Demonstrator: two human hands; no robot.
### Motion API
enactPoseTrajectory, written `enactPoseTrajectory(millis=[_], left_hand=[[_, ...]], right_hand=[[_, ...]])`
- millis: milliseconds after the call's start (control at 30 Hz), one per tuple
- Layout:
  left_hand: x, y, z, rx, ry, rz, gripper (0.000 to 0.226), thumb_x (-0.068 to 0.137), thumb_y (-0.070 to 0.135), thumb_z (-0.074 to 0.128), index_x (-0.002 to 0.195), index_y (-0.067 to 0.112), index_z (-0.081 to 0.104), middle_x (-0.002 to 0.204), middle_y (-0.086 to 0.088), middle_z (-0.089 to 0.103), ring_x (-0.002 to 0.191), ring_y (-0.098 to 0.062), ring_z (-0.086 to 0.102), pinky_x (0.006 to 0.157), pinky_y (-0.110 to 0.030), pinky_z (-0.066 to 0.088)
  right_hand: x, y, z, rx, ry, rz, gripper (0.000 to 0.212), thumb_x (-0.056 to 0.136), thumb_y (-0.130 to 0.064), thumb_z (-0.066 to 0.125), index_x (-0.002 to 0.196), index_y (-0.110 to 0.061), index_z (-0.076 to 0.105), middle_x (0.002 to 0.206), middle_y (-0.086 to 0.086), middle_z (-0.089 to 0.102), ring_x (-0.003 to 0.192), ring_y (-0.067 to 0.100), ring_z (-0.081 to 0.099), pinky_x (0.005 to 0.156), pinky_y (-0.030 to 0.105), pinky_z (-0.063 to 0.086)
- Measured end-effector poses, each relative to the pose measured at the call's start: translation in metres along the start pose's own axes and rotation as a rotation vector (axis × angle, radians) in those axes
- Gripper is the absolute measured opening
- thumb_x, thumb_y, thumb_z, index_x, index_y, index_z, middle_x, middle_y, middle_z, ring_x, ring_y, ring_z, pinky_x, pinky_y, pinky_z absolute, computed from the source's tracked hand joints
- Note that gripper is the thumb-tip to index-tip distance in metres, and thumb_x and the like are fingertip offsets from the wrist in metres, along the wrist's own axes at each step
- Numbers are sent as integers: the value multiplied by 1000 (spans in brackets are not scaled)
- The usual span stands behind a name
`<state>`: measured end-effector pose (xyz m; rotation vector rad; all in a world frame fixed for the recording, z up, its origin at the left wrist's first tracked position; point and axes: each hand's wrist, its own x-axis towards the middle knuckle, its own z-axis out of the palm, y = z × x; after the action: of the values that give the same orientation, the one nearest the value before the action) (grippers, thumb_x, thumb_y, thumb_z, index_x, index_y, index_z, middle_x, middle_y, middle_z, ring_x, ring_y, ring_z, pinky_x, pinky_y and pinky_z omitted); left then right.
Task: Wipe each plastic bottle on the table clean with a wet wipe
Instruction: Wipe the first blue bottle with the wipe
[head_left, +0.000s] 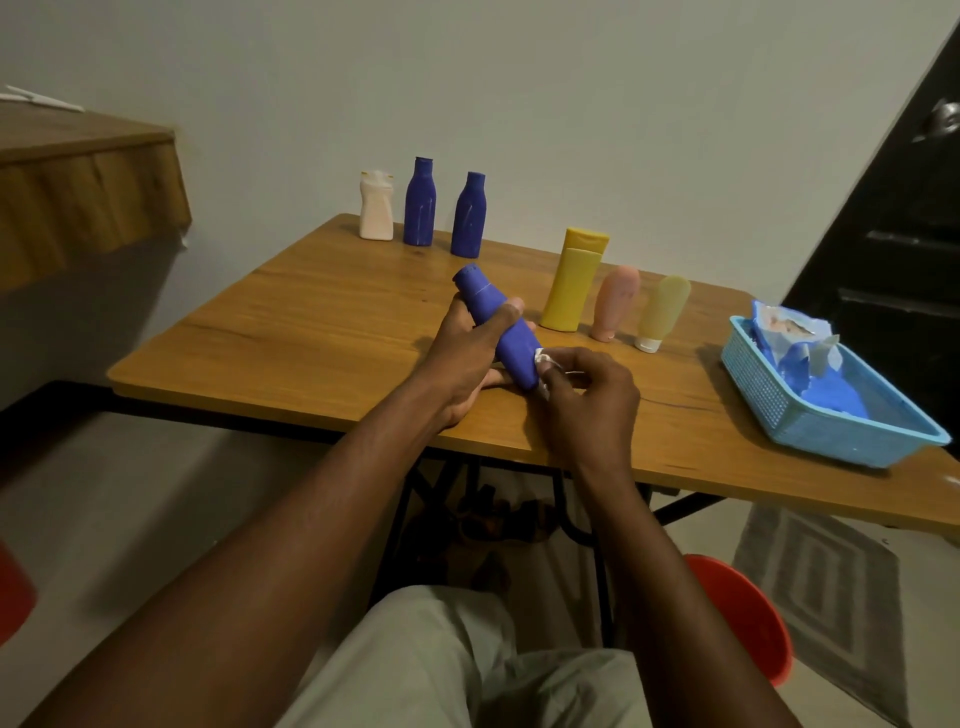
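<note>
1. Cream plastic bottle (376, 208) is seen upright at the back left of the wooden table (285, 338), with two dark blue bottles (420, 205) standing just beside it to the right; none of these is touched by either hand.
2. A third blue bottle (511, 338) is held above the table's near middle by the left hand (462, 358), whose thumb and fingers are curled round its mid-body.
3. The bottle's long axis is tilted: the neck end is pointed up, away and to the left, while the base end is brought down toward the right.
4. A crumpled white wet wipe (541, 361) is pinched in the fingertips of the right hand (592, 400) and pressed against the base end, so the right hand is the nearer one to that end.
5. Judged from this layout, the wipe would have to be drawn up and leftward along the axis, and the middle stretch is covered by the left hand's grip, so a regrip or a turn would probably be needed.
6. A yellow bottle (571, 283), a pink tube (615, 304) and a pale yellow tube (662, 312) are stood behind the right hand, apart from it.
7. A light blue basket (852, 441) holding an opened wipe pack (795, 332) is set at the far right.
</note>
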<state>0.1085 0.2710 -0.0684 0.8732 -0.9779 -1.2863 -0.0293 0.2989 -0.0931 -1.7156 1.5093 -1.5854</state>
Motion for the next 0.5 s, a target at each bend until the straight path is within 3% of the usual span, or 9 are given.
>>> enactPoseTrajectory(millis=[133, 300, 400, 500], left_hand=[[0, -1, 0, 6, -7, 11, 28, 103, 20, 65, 124, 30, 49, 112, -9, 74, 107, -24, 75, 80, -52, 64], [-1, -1, 3, -17, -1, 24, 24, 101, 20, 68, 114, 33, 52, 122, -11, 69, 112, -24, 73, 92, -49, 62], [-1, -1, 3, -4, -7, 32, 25, 101, 21, 68, 117, 31, 52, 119, -8, 68, 111, -24, 74, 89, -46, 63], [-1, -1, 1, 8, -29, 19, 28, 100, 22, 68, 121, 30, 51, 117, -8, 68, 110, -27, 74, 85, -50, 64]], right_hand=[[-1, -2, -4, -19, -9, -68, 16, 93, -12, 70, 106, -18, 77, 105, -3, 72, 97, 5, 62, 82, 25, 50], [-11, -4, 0, -397, -298, -423, 21, 87, -9, 76, 105, -21, 77, 106, -4, 69, 95, 11, 50, 70, 25, 37], [-9, -5, -2, -341, -288, -400, 23, 88, -8, 74, 107, -21, 77, 108, -2, 69, 96, 10, 52, 74, 23, 40], [-8, -3, -2, -134, -144, -273, 18, 91, -11, 72, 105, -20, 76, 106, -2, 68, 97, 8, 60, 83, 32, 53]])
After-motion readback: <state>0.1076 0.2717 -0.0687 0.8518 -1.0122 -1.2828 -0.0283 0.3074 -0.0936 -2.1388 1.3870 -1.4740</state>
